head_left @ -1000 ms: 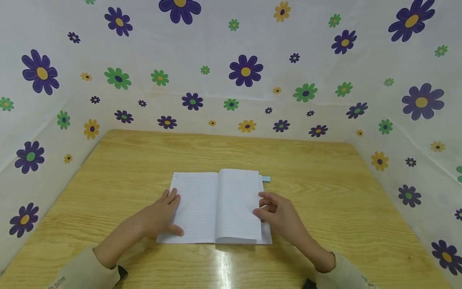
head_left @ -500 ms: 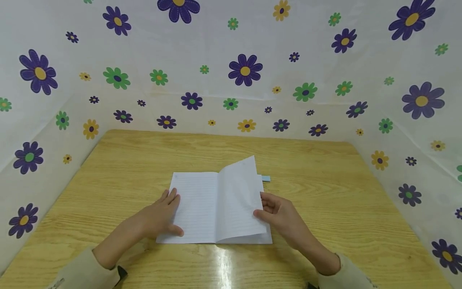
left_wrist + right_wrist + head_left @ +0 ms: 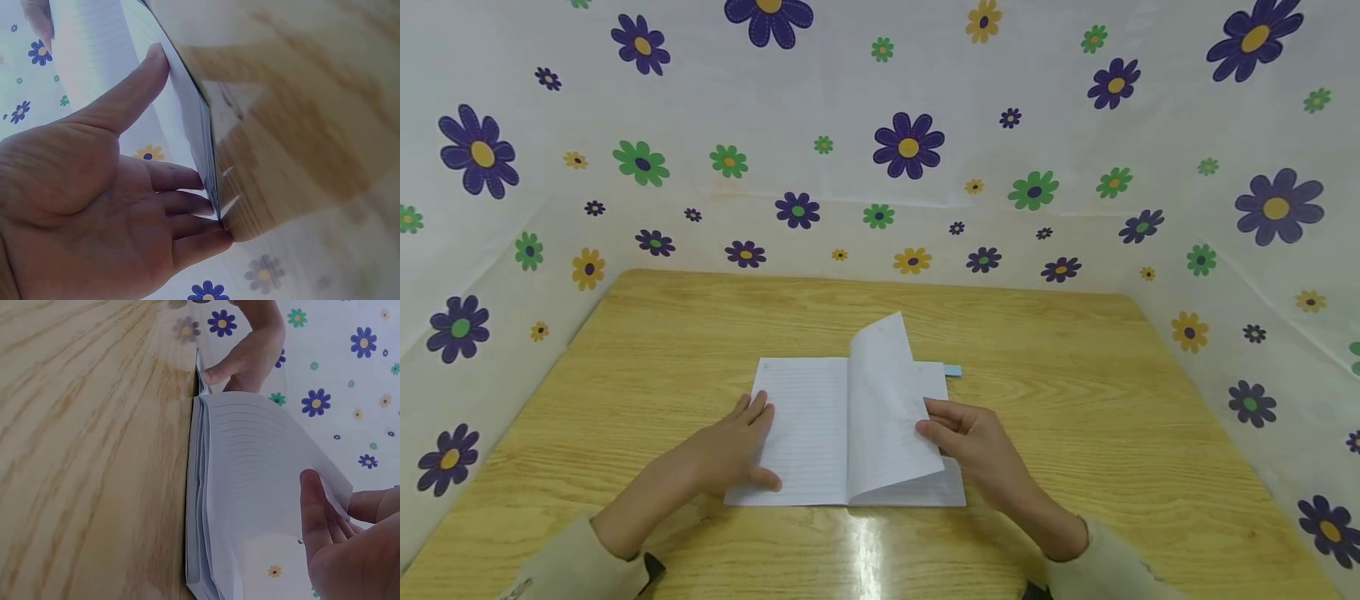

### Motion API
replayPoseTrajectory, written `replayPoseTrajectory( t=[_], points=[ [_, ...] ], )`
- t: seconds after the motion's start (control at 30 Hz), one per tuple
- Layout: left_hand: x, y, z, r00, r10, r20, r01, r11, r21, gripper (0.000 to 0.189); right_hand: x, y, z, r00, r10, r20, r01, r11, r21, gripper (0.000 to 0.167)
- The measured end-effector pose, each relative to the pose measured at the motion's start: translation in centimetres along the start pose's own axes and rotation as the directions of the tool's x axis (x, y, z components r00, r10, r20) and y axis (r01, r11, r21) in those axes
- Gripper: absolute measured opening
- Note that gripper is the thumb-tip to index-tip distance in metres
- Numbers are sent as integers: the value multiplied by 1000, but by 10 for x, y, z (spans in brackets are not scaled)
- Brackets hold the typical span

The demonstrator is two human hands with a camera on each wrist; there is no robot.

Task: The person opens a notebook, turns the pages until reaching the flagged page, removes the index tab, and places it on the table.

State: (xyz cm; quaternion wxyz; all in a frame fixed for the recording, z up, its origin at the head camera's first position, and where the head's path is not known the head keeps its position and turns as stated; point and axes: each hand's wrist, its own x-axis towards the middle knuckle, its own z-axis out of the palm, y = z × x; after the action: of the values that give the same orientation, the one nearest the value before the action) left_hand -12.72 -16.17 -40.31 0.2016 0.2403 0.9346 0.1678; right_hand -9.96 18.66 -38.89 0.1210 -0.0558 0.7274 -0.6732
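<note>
- Raised corner first: the page now lifts higher at its top and leans further left than a second ago, and my right hand has shifted slightly left along with it.
- Around us, white cloth printed with flowers rises behind and on both sides of the wooden table.
- At the middle of the table's near half, the ruled notebook lies spread flat; a blue tab juts from its right side, near the top.
- That lifted page hides much of the notebook's right half from me, and my right hand covers part of its right edge.
- My right thumb and fingers pinch the page's outer edge, thumb on the face towards me.
- My left hand rests at the notebook's left edge, thumb stretched well away from the straight fingers, gripping nothing.
</note>
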Motion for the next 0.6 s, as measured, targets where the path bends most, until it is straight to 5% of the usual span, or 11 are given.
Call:
replayPoseTrajectory(
  t=[0.27,0.43,0.6],
  points=[
    [2,-3,-1,1000,-2,-22,3,1000,25,98,8,4,14,1000,4,5,-4,1000,-6,48],
    [7,6,-9,989,37,-145,-23,995,93,82,11,6,20,1000,-1,-1,1,999,-32,48],
    [10,25,-20,954,90,-286,-66,994,93,77,14,6,26,1000,-18,15,18,999,-34,46]
  ],
)
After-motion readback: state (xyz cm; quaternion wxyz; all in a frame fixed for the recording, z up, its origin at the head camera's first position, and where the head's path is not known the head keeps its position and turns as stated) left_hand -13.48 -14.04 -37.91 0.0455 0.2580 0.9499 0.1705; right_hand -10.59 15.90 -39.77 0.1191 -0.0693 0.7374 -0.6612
